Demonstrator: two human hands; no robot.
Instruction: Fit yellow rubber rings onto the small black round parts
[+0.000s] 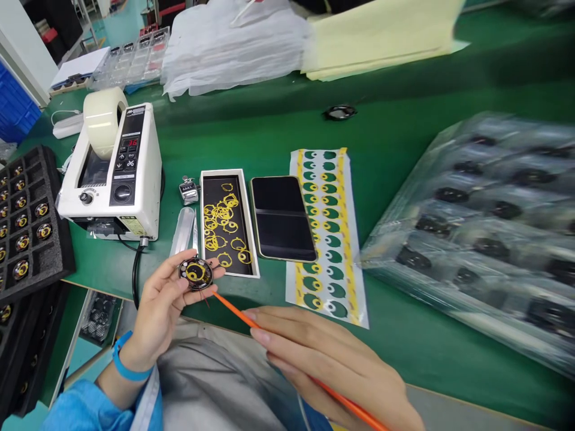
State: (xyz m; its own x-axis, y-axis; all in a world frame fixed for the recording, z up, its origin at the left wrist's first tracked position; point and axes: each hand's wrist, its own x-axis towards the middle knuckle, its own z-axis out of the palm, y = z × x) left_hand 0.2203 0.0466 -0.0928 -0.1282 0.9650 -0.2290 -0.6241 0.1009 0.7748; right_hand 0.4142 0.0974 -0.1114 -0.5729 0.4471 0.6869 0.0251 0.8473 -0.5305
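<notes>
My left hand [157, 311] holds a small round black part with a yellow ring on it [196, 273], pinched between the fingertips near the table's front edge. My right hand [332, 365] grips a thin orange stick [233, 311] whose tip touches the lower edge of the round part. Just beyond lies a shallow white-rimmed tray [257, 239] with several loose yellow rings on a black bottom.
A white tape dispenser [112, 173] stands at the left, beside a black foam tray [31, 215] of round parts. A dark phone [282, 218], a sheet of green and yellow stickers [330, 233] and bagged trays of black parts [485, 227] lie to the right.
</notes>
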